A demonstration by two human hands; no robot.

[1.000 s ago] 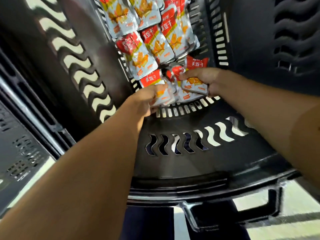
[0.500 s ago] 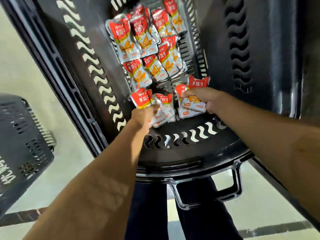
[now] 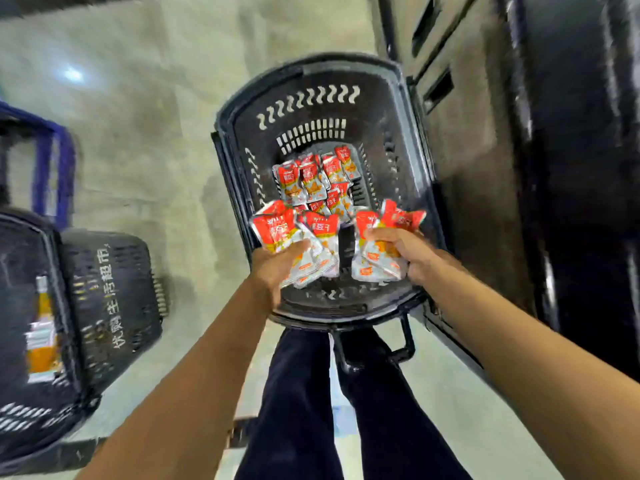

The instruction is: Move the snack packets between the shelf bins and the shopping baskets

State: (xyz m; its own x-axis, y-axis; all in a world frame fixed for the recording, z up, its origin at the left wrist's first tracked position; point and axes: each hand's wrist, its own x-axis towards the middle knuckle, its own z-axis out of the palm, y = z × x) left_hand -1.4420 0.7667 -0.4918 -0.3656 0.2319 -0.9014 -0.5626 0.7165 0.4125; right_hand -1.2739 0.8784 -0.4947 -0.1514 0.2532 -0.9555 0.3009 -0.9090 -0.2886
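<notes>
We look down on a pale concrete floor (image 3: 138, 133). A black shopping basket (image 3: 311, 69) sits ahead of our dark trousers (image 3: 301, 410), just beside a dark slotted unit (image 3: 571, 168) on the right. A second black basket (image 3: 114, 289) with white lettering lies well apart on the left, near a blurred blue frame (image 3: 65, 157). Red-and-silver snack packets (image 3: 315, 181) lie in the first basket's bottom. Both arms reach over its near end. Our left hand (image 3: 277, 265) grips the left bunch of packets (image 3: 294, 233) and our right hand (image 3: 405, 251) grips the right bunch of packets (image 3: 381, 261), fingers curled round them.

Bare forearms (image 3: 194, 386), no sleeves visible; dark navy trousers (image 3: 298, 403) on both legs.
</notes>
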